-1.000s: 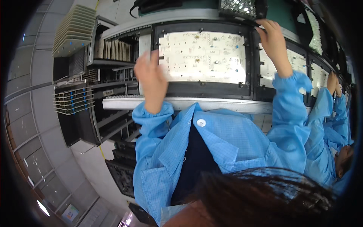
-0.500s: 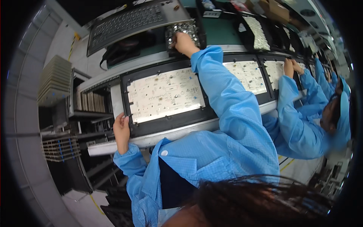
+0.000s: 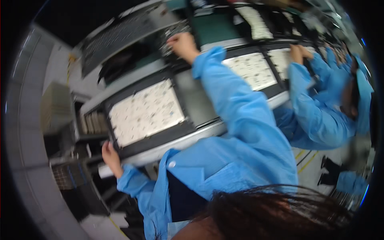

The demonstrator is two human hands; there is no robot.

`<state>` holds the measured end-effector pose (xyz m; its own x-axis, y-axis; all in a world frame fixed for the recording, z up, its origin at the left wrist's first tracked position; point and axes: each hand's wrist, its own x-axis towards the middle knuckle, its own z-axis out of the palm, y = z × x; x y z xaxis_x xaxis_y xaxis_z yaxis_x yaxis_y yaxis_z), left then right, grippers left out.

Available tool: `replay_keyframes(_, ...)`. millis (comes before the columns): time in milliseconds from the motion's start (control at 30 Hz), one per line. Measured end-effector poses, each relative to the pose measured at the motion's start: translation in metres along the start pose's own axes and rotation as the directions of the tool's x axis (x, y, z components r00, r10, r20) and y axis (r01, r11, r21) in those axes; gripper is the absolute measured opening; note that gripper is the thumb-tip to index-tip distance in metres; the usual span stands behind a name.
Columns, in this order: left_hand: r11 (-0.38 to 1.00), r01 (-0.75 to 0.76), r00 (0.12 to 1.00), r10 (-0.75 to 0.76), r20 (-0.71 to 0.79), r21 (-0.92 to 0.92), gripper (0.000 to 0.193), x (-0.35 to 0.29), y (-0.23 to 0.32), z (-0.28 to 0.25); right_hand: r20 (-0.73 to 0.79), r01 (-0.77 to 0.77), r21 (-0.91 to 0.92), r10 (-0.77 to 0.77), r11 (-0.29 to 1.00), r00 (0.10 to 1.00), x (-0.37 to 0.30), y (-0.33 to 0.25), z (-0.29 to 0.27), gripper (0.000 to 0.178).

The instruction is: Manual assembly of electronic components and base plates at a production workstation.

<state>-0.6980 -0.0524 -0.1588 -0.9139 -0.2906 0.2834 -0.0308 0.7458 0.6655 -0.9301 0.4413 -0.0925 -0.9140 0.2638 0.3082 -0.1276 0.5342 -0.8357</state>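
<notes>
A white circuit board [image 3: 148, 113] lies in a black carrier frame [image 3: 160, 141] on the rail in front of me. My left hand [image 3: 112, 159] is at the frame's lower left corner, fingers closed on its edge. Farther off, my right hand [image 3: 183, 45] reaches over a dark bin of small shiny parts [image 3: 176, 30]. Its thumb and fingers are pinched together at the bin's near edge; whatever lies between them is too small and blurred to make out.
A keyboard [image 3: 124, 38] sits beyond the rail at left. Another framed board [image 3: 254, 71] lies to the right, past my right arm. A co-worker's hands [image 3: 300, 53] work over a further board. Stacked panels [image 3: 56, 106] and a rack stand at far left.
The near carrier frame and its board have slid left along the rail with my left hand, showing a grey gap behind them. My right hand has drawn back slightly from the bin's middle.
</notes>
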Motion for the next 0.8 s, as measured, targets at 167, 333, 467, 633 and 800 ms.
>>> replay_keyframes(167,1.000,0.019,0.968,-0.016,-0.252,0.010,0.022,-0.004,0.090,0.013,0.558,-0.290,0.301,0.079,0.909,0.826,-0.072,-0.023,-0.021,0.013)
replay_keyframes(333,0.987,-0.151,0.988,0.150,-0.023,-0.054,0.017,-0.010,0.174,0.050,0.709,-0.330,0.156,0.127,0.931,0.694,-0.135,-0.034,0.010,0.012)
replay_keyframes(467,0.965,-0.255,0.953,0.261,0.152,-0.063,0.015,-0.004,0.196,0.089,0.725,-0.319,0.120,0.136,0.940,0.675,-0.146,-0.035,0.019,0.013)
replay_keyframes(633,0.937,-0.346,0.877,0.337,0.342,-0.035,0.019,0.004,0.217,0.125,0.685,-0.277,0.117,0.124,0.954,0.718,-0.139,-0.027,-0.009,0.014)
replay_keyframes(800,0.883,-0.467,0.832,0.456,0.318,-0.044,0.015,0.018,0.199,0.157,0.478,-0.249,0.177,0.138,0.952,0.868,-0.157,-0.027,-0.034,0.015)
